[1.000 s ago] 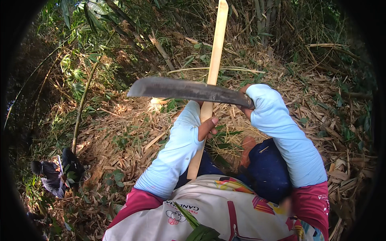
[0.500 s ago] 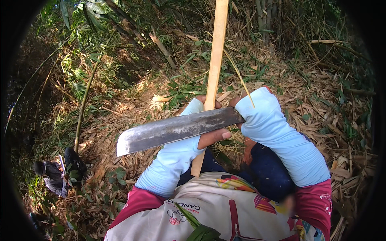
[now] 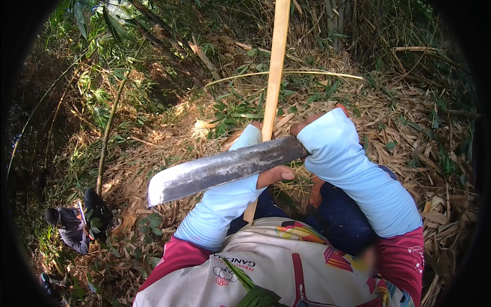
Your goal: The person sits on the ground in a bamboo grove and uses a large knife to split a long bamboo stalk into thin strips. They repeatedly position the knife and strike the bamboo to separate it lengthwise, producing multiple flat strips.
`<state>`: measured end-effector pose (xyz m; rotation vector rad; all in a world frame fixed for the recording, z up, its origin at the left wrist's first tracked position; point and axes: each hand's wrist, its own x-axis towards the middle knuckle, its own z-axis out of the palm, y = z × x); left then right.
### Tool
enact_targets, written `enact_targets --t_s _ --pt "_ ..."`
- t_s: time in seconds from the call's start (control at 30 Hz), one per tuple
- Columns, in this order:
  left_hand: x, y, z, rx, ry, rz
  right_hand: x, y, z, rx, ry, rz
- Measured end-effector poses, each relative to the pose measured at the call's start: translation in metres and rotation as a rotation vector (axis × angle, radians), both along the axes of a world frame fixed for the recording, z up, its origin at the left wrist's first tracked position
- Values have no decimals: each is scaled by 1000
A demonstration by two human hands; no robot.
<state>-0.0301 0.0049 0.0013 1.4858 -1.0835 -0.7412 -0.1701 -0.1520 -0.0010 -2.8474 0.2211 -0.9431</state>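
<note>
View from the head, looking down at a person seated or crouched on ground littered with dry bamboo leaves (image 3: pixel 153 153). A long, pale bamboo strip (image 3: pixel 275 61) runs from the top edge of the picture down between the two forearms, its lower end showing just above the lap at the middle of the picture. The left hand (image 3: pixel 266 163), in a light blue sleeve that covers the forearm and most of the hand, is closed around the strip; its thumb shows just below the blade and the fingertips appear at the strip's left side. The right hand (image 3: pixel 319 130), sleeved in the same light blue, is closed on the handle end of a large knife (image 3: pixel 220 169); the handle itself is hidden inside the fist. The broad, dull grey blade lies nearly level, slanting slightly down toward the person's left, and crosses in front of the strip and over the left wrist, its blunt tip pointing left. The blade touches or nearly touches the strip where they cross; which of the two cannot be told. Below the forearms are dark blue trousers (image 3: pixel 348 220), magenta upper sleeves and a pale printed shirt (image 3: pixel 245 271). Green leaves (image 3: pixel 240 110) and thin curved bamboo stems (image 3: pixel 110 123) lie on the ground beyond the hands. At the lower left, well apart, another person (image 3: pixel 71 227) in dark clothing crouches among the litter.
</note>
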Motion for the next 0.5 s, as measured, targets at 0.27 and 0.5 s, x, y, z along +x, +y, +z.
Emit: enact_targets --t_s 0.27,0.5 --pt "0 2 3 9 -39 -7 1 3 0 -27 -12 -39" --pt "6 -3 -12 -51 -13 25 3 2 -1 -17 23 -53"
